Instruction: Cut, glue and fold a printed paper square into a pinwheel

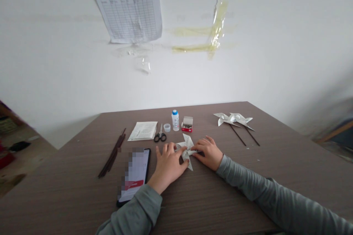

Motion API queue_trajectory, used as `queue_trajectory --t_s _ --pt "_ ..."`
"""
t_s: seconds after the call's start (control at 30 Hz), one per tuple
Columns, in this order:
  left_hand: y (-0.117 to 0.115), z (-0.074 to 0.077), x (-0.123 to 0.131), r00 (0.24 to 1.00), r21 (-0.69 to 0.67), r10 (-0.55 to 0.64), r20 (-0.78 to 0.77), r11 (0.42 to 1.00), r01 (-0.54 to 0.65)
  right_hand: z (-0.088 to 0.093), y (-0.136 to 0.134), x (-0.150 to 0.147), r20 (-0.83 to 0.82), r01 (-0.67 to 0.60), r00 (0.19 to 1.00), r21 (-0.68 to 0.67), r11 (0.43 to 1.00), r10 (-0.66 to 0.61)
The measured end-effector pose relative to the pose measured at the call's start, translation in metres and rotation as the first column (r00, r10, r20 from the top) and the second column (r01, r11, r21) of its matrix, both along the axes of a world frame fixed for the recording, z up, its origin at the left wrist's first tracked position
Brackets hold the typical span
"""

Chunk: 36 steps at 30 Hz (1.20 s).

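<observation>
A paper pinwheel (188, 141) folded from printed sheet lies on the table in front of me, its pointed blades spread out. My left hand (169, 163) reaches over its left side, thumb and index finger pressing on the blades close to the centre while the other fingers stay spread. From the right, my right hand (208, 152) pinches the pinwheel near its middle between thumb and fingers. Beyond the hands stand a white glue bottle (175, 121) with a blue cap and a small open red box (187, 126) of small metal pieces.
Two finished pinwheels (234, 118) on brown sticks (237, 135) lie at the back right. Black-handled scissors (160, 137), a small clear cup (167, 127) and a stack of printed paper (142, 131) are at the back left. A phone (135, 174) and several brown sticks (113, 152) lie left.
</observation>
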<state>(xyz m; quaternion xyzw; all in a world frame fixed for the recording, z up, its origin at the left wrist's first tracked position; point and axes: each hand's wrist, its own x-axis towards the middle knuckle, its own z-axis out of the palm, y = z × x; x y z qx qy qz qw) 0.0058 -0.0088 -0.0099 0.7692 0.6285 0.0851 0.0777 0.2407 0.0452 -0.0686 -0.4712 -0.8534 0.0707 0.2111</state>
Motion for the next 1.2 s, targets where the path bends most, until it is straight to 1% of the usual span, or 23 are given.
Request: queue_trajectory --t_s 0.27,0.4,0.53,0.67,0.77,0.9,1.07,1.2 --pt "-0.0034 -0.0049 0.0027 0.999 0.024 0.045 -0.007 0.999 -0.045 0.0004 -0.0008 0.0010 -0.011 -0.012 1.000 -0.007 1.000 0.012" --pt "-0.0048 -0.0066 0.0019 1.000 0.050 0.028 0.002 0.998 -0.028 0.0012 -0.0012 0.0010 -0.014 -0.028 0.999 0.007 1.000 0.028" --pt "-0.0051 -0.0065 0.0004 1.000 0.069 0.016 0.003 0.997 -0.016 0.0041 -0.0035 -0.0007 0.004 -0.008 1.000 -0.017 1.000 0.008" --pt "-0.0032 -0.0014 0.0007 1.000 0.023 0.016 0.003 1.000 -0.016 0.0031 -0.0022 -0.0009 0.006 0.010 1.000 -0.015 1.000 -0.010" --pt "-0.0016 0.0024 0.0019 1.000 -0.010 0.021 0.001 1.000 -0.021 -0.0012 0.0010 0.0008 0.004 0.000 1.000 0.016 1.000 0.000" --pt "-0.0021 0.0009 0.0034 1.000 -0.007 0.029 0.010 1.000 -0.029 -0.0053 0.0027 0.0025 0.014 -0.017 1.000 0.046 0.999 0.017" --pt "-0.0034 -0.0059 0.0037 0.999 0.045 0.042 0.024 0.998 -0.043 -0.0018 0.0002 0.0017 0.005 -0.026 1.000 0.016 1.000 0.026" --pt "-0.0042 -0.0065 0.0039 0.999 0.062 0.037 0.028 0.997 -0.038 0.0033 -0.0014 0.0002 0.002 -0.011 1.000 -0.026 1.000 0.012"
